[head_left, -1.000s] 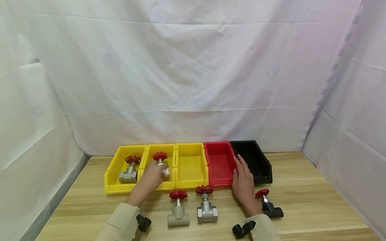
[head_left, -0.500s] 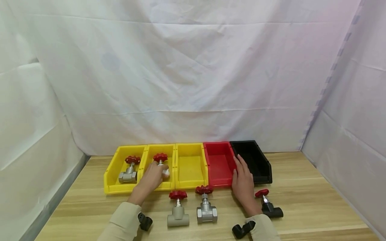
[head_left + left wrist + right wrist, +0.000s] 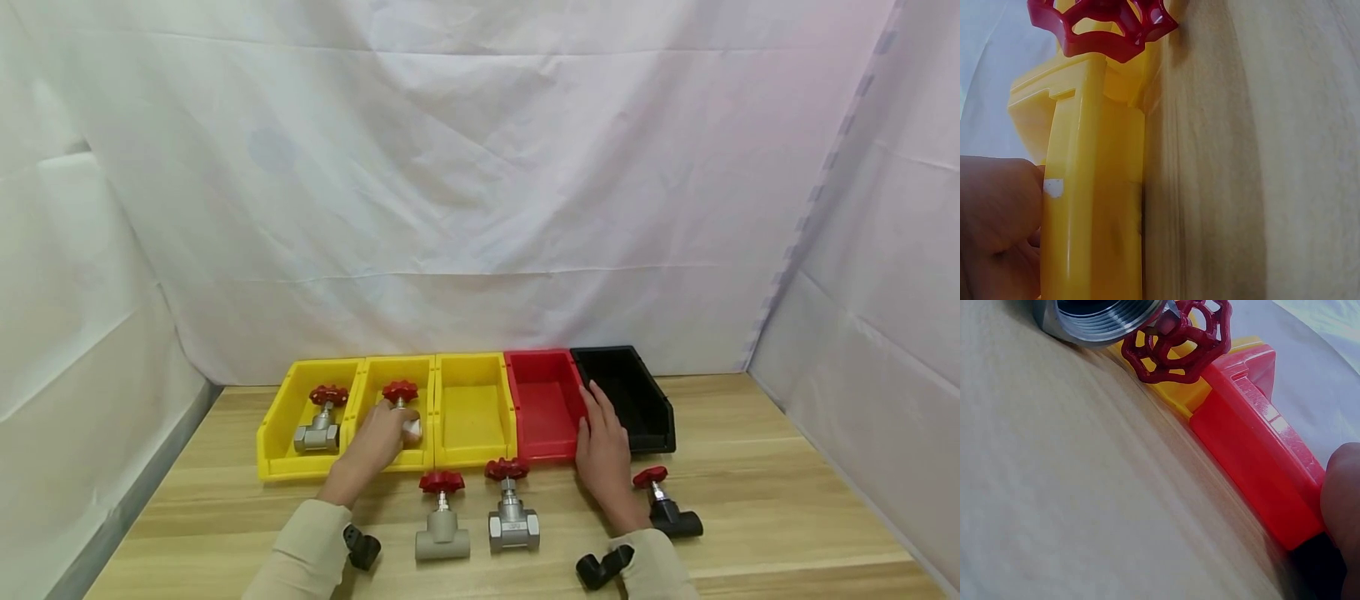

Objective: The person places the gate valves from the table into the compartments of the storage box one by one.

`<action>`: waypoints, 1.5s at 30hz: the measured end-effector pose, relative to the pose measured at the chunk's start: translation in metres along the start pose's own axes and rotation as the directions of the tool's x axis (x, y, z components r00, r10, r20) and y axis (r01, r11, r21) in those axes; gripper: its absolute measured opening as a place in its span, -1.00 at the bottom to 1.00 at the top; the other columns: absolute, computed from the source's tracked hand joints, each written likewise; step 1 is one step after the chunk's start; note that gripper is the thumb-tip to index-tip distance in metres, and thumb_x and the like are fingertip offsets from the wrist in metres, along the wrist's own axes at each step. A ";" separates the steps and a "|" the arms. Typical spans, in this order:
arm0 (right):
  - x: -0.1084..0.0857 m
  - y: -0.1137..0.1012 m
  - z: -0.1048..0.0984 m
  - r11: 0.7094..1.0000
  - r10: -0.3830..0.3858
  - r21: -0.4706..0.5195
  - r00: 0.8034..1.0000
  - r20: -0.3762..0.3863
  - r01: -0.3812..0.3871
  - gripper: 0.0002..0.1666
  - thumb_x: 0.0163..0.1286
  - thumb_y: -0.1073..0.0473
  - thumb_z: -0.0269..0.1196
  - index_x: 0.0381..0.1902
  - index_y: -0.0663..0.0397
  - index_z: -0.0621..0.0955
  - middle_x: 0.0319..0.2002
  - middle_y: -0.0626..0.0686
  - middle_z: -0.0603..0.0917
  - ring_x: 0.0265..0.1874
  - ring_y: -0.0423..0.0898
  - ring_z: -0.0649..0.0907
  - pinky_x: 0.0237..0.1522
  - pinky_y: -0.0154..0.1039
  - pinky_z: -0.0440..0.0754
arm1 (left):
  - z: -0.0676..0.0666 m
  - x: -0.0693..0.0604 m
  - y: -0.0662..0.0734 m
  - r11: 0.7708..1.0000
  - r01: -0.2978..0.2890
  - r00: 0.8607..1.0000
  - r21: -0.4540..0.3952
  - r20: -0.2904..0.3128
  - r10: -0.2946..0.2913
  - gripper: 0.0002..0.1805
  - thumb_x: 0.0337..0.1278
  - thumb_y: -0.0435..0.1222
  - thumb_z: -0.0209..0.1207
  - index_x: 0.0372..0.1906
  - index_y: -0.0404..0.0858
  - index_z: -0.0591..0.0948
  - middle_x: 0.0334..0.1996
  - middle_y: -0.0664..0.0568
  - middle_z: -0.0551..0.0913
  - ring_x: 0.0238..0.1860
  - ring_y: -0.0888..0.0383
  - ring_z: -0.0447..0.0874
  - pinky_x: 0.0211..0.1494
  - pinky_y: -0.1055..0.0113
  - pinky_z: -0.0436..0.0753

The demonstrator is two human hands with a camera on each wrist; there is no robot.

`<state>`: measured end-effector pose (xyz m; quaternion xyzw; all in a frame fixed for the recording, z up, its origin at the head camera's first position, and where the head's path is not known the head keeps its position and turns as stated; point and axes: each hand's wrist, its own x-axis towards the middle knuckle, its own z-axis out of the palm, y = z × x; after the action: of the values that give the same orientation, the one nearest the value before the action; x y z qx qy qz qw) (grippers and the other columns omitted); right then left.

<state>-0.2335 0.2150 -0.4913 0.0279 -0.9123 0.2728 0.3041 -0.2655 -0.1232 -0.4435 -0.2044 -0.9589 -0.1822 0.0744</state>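
Gripping a white valve [image 3: 412, 427], the left hand [image 3: 377, 437] curls inside the second yellow bin [image 3: 422, 458] from left.
A scalloped red wheel [image 3: 401, 391] tops it; the right hand [image 3: 604, 457], fingers straight, rests at the smooth red bin's [image 3: 547, 408] right edge.

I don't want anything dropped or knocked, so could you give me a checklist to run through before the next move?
1. Left hand has hold of the white valve: ok.
2. White valve within the second yellow bin from the left: ok.
3. White valve seated on the bin's floor: cannot tell, the hand hides its base.
4. Right hand free of any valve: ok, it rests where the red bin and black bin meet.
5. Space in front of the bins free of loose valves: not ok, a beige valve, a silver valve and a black valve are there.
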 end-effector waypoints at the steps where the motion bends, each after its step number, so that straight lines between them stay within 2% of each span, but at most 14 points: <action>1: 0.000 0.000 0.000 1.000 0.002 0.002 1.000 0.002 -0.002 -0.34 0.36 0.36 0.16 0.39 0.06 0.30 0.43 0.08 0.19 0.26 0.14 0.35 0.07 0.20 0.42 | 0.000 0.000 0.000 1.000 0.003 1.000 -0.001 0.004 -0.003 -0.78 0.07 -0.34 0.32 -0.13 -0.28 0.71 -0.36 -0.05 0.65 -0.37 0.03 0.43 -0.29 0.23 0.53; 13: 0.001 0.002 0.003 1.000 0.002 0.008 1.000 0.000 -0.002 -0.34 0.36 0.36 0.16 0.39 0.04 0.30 0.43 0.06 0.20 0.27 0.14 0.34 0.08 0.19 0.40 | 0.002 0.001 -0.001 1.000 0.011 1.000 -0.021 -0.002 -0.011 -0.77 0.08 -0.34 0.31 -0.12 -0.30 0.71 -0.33 -0.08 0.65 -0.33 -0.01 0.47 -0.23 0.17 0.56; 18: 0.001 0.003 0.004 1.000 0.000 0.010 1.000 0.000 0.000 -0.34 0.36 0.36 0.16 0.39 0.05 0.30 0.43 0.06 0.20 0.27 0.13 0.34 0.08 0.19 0.40 | 0.003 0.001 -0.001 0.999 0.009 1.000 -0.030 -0.008 -0.010 -0.76 0.09 -0.35 0.31 -0.11 -0.31 0.70 -0.28 -0.13 0.65 -0.24 -0.09 0.53 -0.10 0.08 0.59; 25: 0.001 0.003 0.003 0.999 -0.035 0.025 0.999 -0.029 0.036 -0.35 0.34 0.38 0.19 0.37 0.11 0.33 0.41 0.09 0.22 0.25 0.13 0.36 0.01 0.17 0.41 | 0.004 0.001 -0.002 1.000 -0.018 0.999 -0.022 -0.033 0.018 -0.77 0.03 -0.37 0.34 -0.15 -0.32 0.71 -0.27 -0.18 0.65 -0.17 -0.17 0.55 -0.04 0.00 0.58; 38: 0.002 0.003 0.005 1.000 -0.026 0.016 0.999 -0.020 0.027 -0.34 0.34 0.38 0.18 0.38 0.09 0.32 0.42 0.08 0.21 0.26 0.13 0.35 0.02 0.18 0.41 | 0.001 -0.001 0.001 0.998 0.024 1.000 -0.056 -0.001 -0.024 -0.76 0.08 -0.41 0.30 -0.10 -0.31 0.69 -0.18 -0.26 0.59 -0.11 -0.21 0.53 0.00 -0.04 0.57; 45: 0.001 0.003 0.005 1.000 -0.022 0.012 1.000 -0.021 0.022 -0.35 0.35 0.38 0.17 0.38 0.09 0.32 0.42 0.08 0.21 0.26 0.14 0.34 0.05 0.20 0.40 | 0.000 -0.001 0.004 0.999 0.036 0.999 -0.026 0.034 -0.035 -0.75 0.07 -0.39 0.31 -0.09 -0.28 0.68 -0.19 -0.28 0.52 -0.17 -0.19 0.51 -0.09 0.02 0.59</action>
<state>-0.2376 0.2155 -0.4955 0.0372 -0.9070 0.2754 0.3164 -0.2635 -0.1204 -0.4426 -0.1914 -0.9610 -0.1926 0.0524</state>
